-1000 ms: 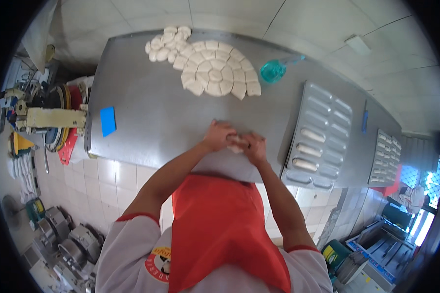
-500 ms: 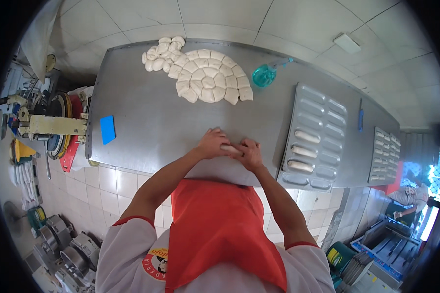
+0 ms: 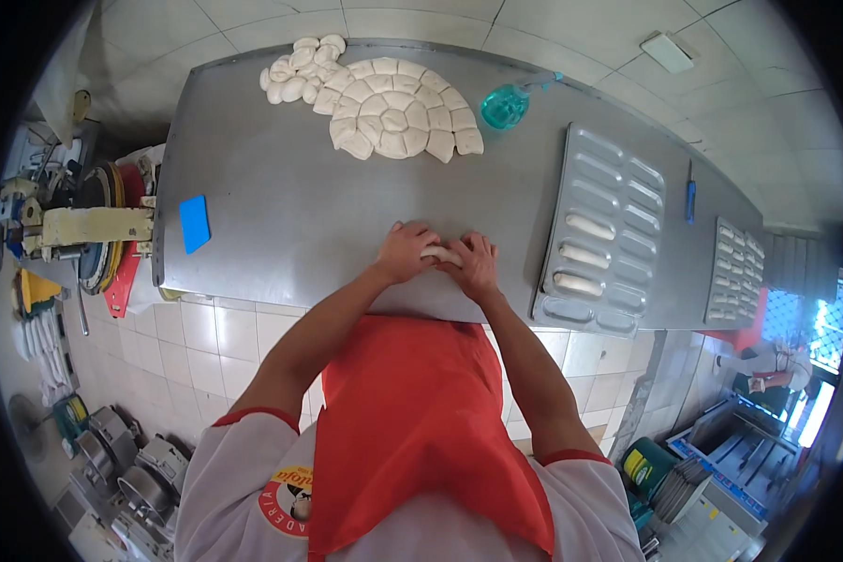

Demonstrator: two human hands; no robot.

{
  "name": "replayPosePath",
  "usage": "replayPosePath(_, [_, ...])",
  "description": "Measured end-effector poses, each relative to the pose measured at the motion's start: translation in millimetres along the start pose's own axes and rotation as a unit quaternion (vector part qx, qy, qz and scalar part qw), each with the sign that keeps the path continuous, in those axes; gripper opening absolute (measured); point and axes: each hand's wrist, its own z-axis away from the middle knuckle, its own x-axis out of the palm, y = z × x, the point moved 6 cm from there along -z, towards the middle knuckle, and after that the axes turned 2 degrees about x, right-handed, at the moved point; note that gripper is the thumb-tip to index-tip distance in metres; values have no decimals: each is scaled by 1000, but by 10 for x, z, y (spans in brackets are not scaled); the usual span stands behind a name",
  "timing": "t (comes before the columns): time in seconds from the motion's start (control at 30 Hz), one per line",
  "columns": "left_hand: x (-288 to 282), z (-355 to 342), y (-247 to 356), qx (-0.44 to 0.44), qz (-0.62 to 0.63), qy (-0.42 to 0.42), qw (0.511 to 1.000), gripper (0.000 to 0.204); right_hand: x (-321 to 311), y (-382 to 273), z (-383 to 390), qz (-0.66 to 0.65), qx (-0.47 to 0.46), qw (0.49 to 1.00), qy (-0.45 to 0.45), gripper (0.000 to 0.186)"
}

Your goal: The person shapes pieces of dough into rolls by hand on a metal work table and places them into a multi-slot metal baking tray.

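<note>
Over the front part of the steel table (image 3: 281, 206), a piece of dough (image 3: 437, 253) lies between my two hands, partly covered by them. My left hand (image 3: 408, 251) is curled over its left end, and my right hand (image 3: 475, 262) grips the right end. Right of my hands is a baking tray (image 3: 572, 167) with long moulds, and several shaped dough rolls (image 3: 585, 255) lie in its left column. At the back, cut dough pieces (image 3: 395, 120) sit in a rounded, close-packed group, with a heap of smaller dough lumps (image 3: 295, 89) at its left.
A spray bottle (image 3: 506, 106) with green liquid stands behind the tray. On the left lies a blue scraper (image 3: 195, 224); a blue-handled tool (image 3: 690, 201) and a second filled tray (image 3: 732, 272) are at the right. Machinery (image 3: 98, 227) borders the table's left end. Another person (image 3: 777, 367) is far right.
The table and everything on it appear higher in the picture as the view shifts. Both hands stay on the dough, with slightly more of it showing between them.
</note>
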Motion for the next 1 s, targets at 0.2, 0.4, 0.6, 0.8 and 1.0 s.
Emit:
replayPosePath(0.2, [56,105,1,-4,40,-50,998,34,42,115,129,-37,22,997,-67,48])
replayPosePath(0.4, [32,320,83,-19,39,10,999,61,-26,-290,222,55,56,995,-69,52])
replayPosePath(0.6, [-354,670,289,-40,273,173,945,102,372,-711,536,19,66,996,-54,51])
replayPosePath(0.8, [-335,645,506,2,271,216,938,108,407,-509,-557,231,123,960,-96,55])
replayPosePath(1.0, [-531,233,436,3,311,231,922,112,421,-449,-709,167,88,981,-55,61])
